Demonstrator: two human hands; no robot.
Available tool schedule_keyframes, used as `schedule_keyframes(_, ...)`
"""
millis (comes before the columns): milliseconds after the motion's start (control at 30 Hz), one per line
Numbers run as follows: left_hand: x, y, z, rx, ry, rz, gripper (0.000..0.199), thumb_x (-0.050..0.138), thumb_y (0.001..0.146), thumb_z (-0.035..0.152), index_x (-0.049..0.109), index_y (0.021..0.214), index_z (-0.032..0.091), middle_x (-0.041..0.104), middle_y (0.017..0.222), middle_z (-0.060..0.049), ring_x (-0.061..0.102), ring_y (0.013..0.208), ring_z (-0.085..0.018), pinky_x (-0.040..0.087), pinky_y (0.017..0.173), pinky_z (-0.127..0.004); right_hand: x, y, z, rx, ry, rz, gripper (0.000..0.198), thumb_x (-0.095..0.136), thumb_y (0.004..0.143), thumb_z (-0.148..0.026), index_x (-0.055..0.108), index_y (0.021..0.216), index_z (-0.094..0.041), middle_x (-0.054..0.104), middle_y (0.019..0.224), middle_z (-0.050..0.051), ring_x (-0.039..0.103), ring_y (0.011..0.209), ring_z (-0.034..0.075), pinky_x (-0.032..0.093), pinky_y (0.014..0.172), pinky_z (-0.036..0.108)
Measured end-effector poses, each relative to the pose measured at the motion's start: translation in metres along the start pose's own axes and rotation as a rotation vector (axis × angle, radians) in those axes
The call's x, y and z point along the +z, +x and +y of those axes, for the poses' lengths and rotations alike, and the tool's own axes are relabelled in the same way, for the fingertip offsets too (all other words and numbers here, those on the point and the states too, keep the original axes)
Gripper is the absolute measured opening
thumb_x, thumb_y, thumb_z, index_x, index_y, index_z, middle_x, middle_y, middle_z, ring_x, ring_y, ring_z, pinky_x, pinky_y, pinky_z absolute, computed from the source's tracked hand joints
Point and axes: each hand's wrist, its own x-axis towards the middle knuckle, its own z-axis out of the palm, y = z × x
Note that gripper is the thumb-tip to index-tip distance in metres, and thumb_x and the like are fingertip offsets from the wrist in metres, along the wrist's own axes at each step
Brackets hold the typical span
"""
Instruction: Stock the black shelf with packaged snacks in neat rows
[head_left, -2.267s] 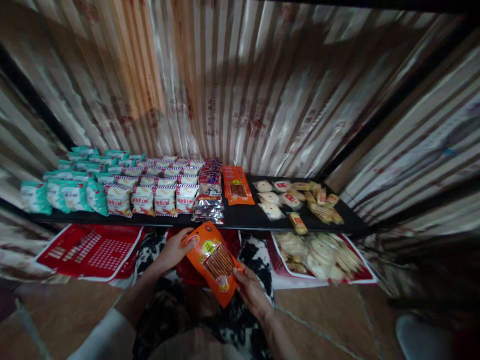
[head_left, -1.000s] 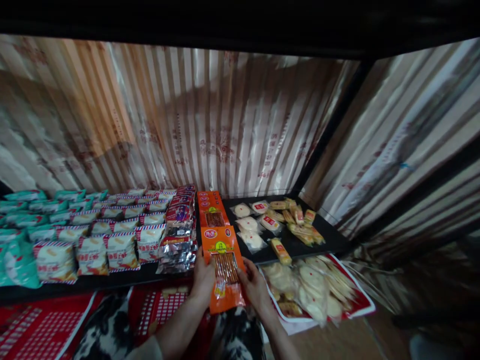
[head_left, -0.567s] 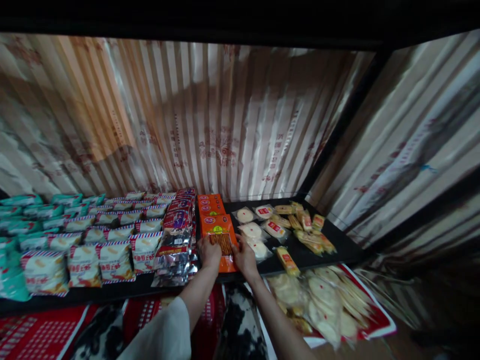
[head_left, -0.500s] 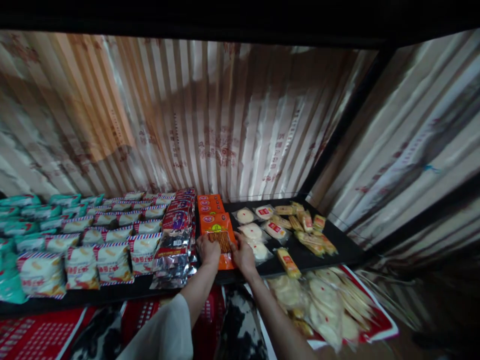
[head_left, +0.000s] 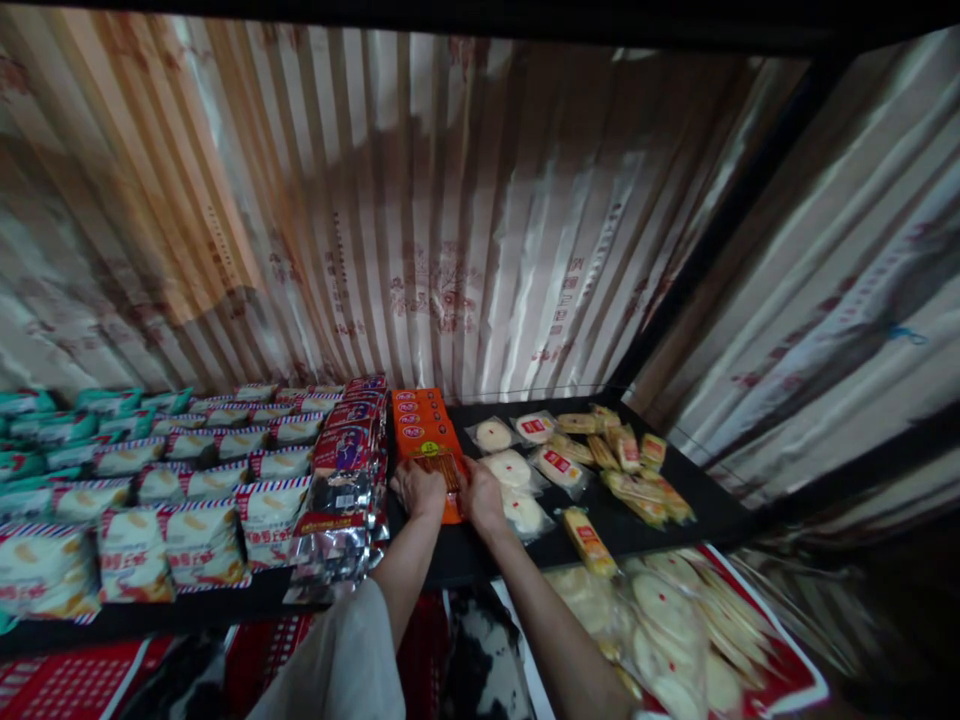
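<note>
I've got the near orange packet [head_left: 444,462] pinched by its side edges, left hand [head_left: 421,491] and right hand [head_left: 484,498] (tips partly hidden); it's on the black shelf [head_left: 459,558]; foil packs [head_left: 345,470] left, round white packs [head_left: 508,468] right.

A black shelf [head_left: 457,556] carries, from left to right, green bags [head_left: 57,427], rows of white bags [head_left: 216,481], stacked dark sachets [head_left: 349,445], overlapping orange packets [head_left: 424,425], white packs [head_left: 508,468] and yellow packs [head_left: 627,450], one near its front edge.
</note>
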Motion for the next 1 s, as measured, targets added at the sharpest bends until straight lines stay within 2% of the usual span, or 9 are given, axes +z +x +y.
schedule_keyframes(267,0.003,0.0,-0.004,-0.005,0.041,-0.006,0.041,0.045,0.074,0.016,0.06,0.112,0.011,0.054,0.124,-0.016,0.046,0.117,-0.028,0.034,0.099,-0.033,0.002,0.004,-0.002,0.006,-0.075,-0.046,0.035,0.04,0.085,-0.018,0.063,0.112,-0.013,0.064,0.104,0.015,0.06,0.095,0.023,0.043,0.084,0.029)
schedule_keyframes(500,0.008,0.0,-0.008,-0.012,0.052,-0.013,0.049,0.048,0.071,0.015,0.054,0.12,0.01,0.048,0.131,-0.016,0.043,0.121,-0.029,0.031,0.102,-0.034,0.008,0.0,-0.001,-0.008,-0.155,-0.028,0.036,0.039,0.086,-0.019,0.061,0.113,-0.011,0.058,0.112,0.017,0.055,0.102,0.024,0.04,0.091,0.031)
schedule_keyframes(600,0.01,-0.001,-0.009,-0.002,0.045,-0.017,0.053,0.048,0.072,0.016,0.05,0.124,0.007,0.044,0.135,-0.018,0.041,0.123,-0.03,0.032,0.102,-0.035,0.009,-0.003,-0.002,-0.063,-0.16,0.013,0.04,0.04,0.084,-0.016,0.058,0.118,-0.007,0.053,0.123,0.021,0.049,0.112,0.027,0.037,0.098,0.036)
schedule_keyframes(700,0.012,-0.004,-0.01,0.014,0.039,-0.012,0.055,0.048,0.073,0.016,0.047,0.127,0.009,0.038,0.14,-0.018,0.037,0.127,-0.03,0.03,0.103,-0.038,0.01,0.0,-0.007,-0.172,-0.104,0.041,0.043,0.041,0.082,-0.014,0.054,0.123,-0.01,0.048,0.131,0.017,0.039,0.123,0.027,0.031,0.104,0.039)
schedule_keyframes(767,0.014,-0.007,-0.011,0.026,0.037,-0.011,0.054,0.048,0.075,0.019,0.045,0.129,0.011,0.032,0.145,-0.016,0.028,0.133,-0.03,0.03,0.104,-0.042,0.01,0.007,-0.012,-0.238,-0.067,0.022,0.045,0.044,0.082,-0.015,0.052,0.126,-0.011,0.047,0.134,0.014,0.035,0.128,0.025,0.029,0.106,0.038)
schedule_keyframes(867,0.017,-0.012,-0.016,0.118,0.019,0.017,0.05,0.04,0.08,0.017,0.045,0.13,0.011,0.029,0.147,-0.015,0.016,0.139,-0.026,0.026,0.107,-0.043,0.011,0.025,-0.021,-0.319,-0.104,-0.063,0.044,0.046,0.083,-0.019,0.051,0.126,-0.01,0.049,0.134,0.014,0.033,0.13,0.023,0.024,0.109,0.038)
schedule_keyframes(933,0.019,-0.016,-0.02,0.218,0.006,0.041,0.051,0.036,0.079,0.012,0.045,0.129,0.009,0.031,0.146,-0.015,0.014,0.139,-0.024,0.024,0.11,-0.04,0.012,0.037,-0.027,-0.383,-0.155,-0.142,0.039,0.043,0.086,-0.02,0.056,0.122,-0.014,0.053,0.131,0.011,0.033,0.131,0.023,0.018,0.11,0.041)
schedule_keyframes(1000,0.021,-0.019,-0.025,0.309,0.003,0.041,0.053,0.038,0.076,0.01,0.046,0.129,0.007,0.034,0.145,-0.015,0.015,0.139,-0.024,0.023,0.111,-0.039,0.014,0.046,-0.032,-0.389,-0.192,-0.188,0.037,0.042,0.088,-0.023,0.057,0.121,-0.019,0.054,0.13,0.009,0.03,0.132,0.024,0.015,0.11,0.044)
